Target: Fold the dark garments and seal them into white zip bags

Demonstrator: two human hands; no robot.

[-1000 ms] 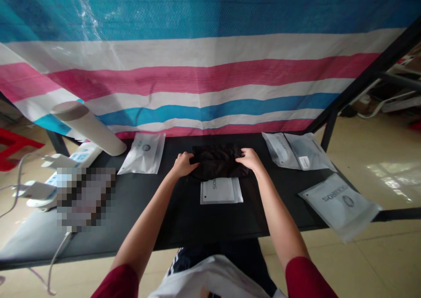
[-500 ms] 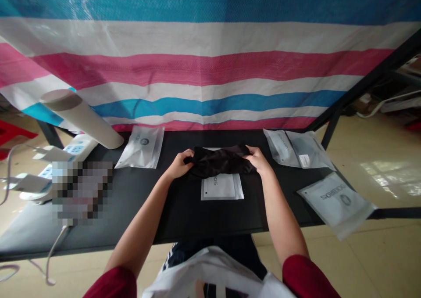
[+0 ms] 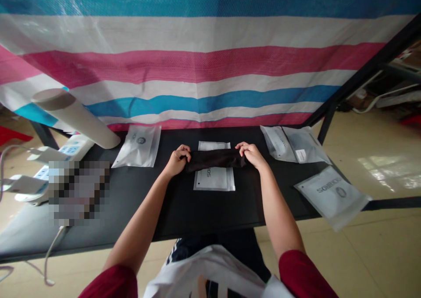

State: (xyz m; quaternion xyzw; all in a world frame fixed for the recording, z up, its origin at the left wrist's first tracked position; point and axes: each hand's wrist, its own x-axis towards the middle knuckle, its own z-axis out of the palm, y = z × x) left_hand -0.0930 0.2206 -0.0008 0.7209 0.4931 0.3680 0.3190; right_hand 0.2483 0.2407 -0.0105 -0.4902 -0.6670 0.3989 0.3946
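Observation:
A strip of dark folded cloth (image 3: 215, 159) is stretched sideways over the middle of a white zip bag (image 3: 215, 181) on the black table. My left hand (image 3: 178, 159) pinches the cloth's left end, fingers closed. At the opposite end my right hand (image 3: 251, 155) grips the cloth between thumb and fingers. The bag shows above and below the cloth, with part of its printed lettering covered. What kind of garment or cloth it is cannot be made out.
Another zip bag (image 3: 140, 146) lies at the left, near a white cylinder (image 3: 88, 124), a power strip (image 3: 77, 146) and a blurred-out device (image 3: 80, 190). To the right are two more bags, one filled (image 3: 304, 146), one overhanging the edge (image 3: 332, 197). Striped sheeting (image 3: 204, 65) hangs behind.
The cloth went from a bunched, wider shape to a narrower, flatter strip. Both hands shifted slightly, and more of the bag's top shows above the cloth. The whole view moved a little.

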